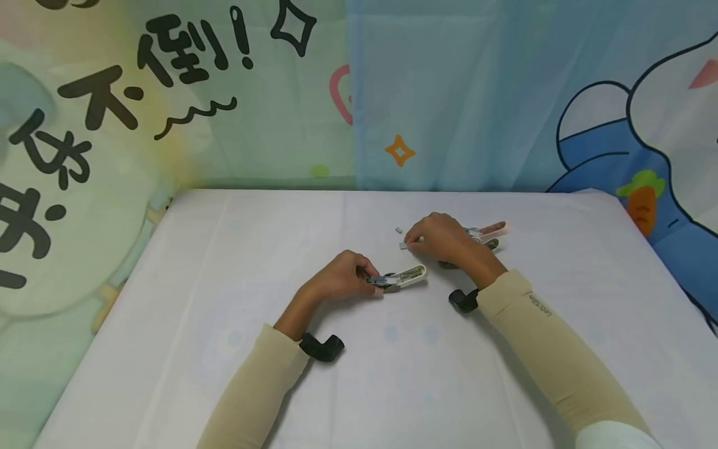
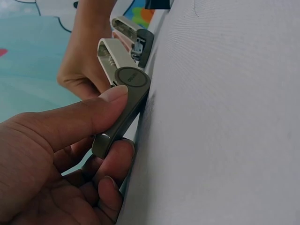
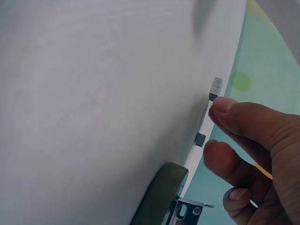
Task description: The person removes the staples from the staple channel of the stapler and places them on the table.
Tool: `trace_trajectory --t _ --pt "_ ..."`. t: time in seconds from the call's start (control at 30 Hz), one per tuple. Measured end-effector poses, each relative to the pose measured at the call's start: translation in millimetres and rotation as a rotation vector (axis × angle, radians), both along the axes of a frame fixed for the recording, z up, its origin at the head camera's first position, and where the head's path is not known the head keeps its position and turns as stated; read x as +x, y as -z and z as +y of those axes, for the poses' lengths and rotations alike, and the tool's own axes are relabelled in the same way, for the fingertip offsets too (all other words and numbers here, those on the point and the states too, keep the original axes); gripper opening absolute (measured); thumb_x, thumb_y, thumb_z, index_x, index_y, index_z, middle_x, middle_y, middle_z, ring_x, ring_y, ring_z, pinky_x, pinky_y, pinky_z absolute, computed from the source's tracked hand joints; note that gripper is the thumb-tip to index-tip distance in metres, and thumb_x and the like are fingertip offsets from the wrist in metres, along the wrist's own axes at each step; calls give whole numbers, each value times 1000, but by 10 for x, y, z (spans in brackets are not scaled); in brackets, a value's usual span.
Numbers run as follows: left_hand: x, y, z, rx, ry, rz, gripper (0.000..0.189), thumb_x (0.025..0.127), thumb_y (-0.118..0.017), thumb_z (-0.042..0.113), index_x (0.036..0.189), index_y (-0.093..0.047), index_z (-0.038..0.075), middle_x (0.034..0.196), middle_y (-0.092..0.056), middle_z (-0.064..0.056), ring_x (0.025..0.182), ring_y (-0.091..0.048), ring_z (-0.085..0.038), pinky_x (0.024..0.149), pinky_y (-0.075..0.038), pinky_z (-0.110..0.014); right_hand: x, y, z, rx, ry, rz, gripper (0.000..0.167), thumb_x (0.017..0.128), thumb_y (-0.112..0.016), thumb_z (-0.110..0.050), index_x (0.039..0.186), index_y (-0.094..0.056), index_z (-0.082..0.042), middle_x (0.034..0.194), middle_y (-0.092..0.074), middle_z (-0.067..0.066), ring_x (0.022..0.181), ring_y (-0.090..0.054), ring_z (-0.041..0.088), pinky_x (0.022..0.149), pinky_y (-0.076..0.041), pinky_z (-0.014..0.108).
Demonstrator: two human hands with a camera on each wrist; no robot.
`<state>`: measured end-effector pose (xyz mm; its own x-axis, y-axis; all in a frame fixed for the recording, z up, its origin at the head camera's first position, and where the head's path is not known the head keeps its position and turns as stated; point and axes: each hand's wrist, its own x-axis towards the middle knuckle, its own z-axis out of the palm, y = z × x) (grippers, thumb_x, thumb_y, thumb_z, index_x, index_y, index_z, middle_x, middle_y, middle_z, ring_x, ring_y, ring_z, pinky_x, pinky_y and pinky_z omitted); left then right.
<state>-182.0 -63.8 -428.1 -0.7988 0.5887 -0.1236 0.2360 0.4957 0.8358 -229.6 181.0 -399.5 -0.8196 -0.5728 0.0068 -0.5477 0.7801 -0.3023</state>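
My left hand grips an opened stapler by its dark green end, thumb on top and fingers beneath, as the left wrist view shows. The stapler's pale channel is swung up. Over the far part of the table, my right hand reaches beside small staple strips. In the right wrist view, thumb and forefinger stand apart with a gap between them. One staple strip lies by the thumb tip and a shorter staple strip lies nearer the forefinger. I see nothing held between those fingers.
Beyond my right wrist lie other opened staplers, one with a pink part, one with a white and green part, partly hidden by the hand. A white cloth covers the table. A printed curtain hangs behind its far edge.
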Motion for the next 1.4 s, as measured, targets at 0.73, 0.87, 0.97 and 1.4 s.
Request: trace_trajectory --t 0.73,0.87,0.97,1.4 --pt "7 -12 30 20 -21 -49 23 77 -84 12 95 -72 2 85 -66 -2 76 -58 -15 69 -47 -27 305 -165 117 -325 -114 -321 34 88 -74 -14 120 -69 -5 116 -68 9 92 -62 20 74 -50 37" --pt "22 -3 58 30 -24 -47 23 77 -84 11 95 -72 2 85 -66 -2 76 -58 -15 69 -47 -26 414 -179 166 -218 -164 -364 32 86 -75 -12 117 -70 -5 108 -68 5 88 -60 15 74 -50 34" --pt "41 9 124 37 -15 -39 23 77 -83 10 94 -72 2 84 -66 -2 75 -59 -14 68 -47 -26 493 -186 209 -165 -155 -300 22 86 -74 -7 108 -74 -6 97 -67 0 79 -56 11 70 -48 30" --pt "146 -4 635 -50 144 78 20 82 -80 15 98 -76 5 83 -64 6 75 -52 -10 63 -43 -23 776 -310 670 -106 -81 -309 20 86 -73 -8 106 -74 -4 94 -65 -1 76 -55 9 66 -49 29"
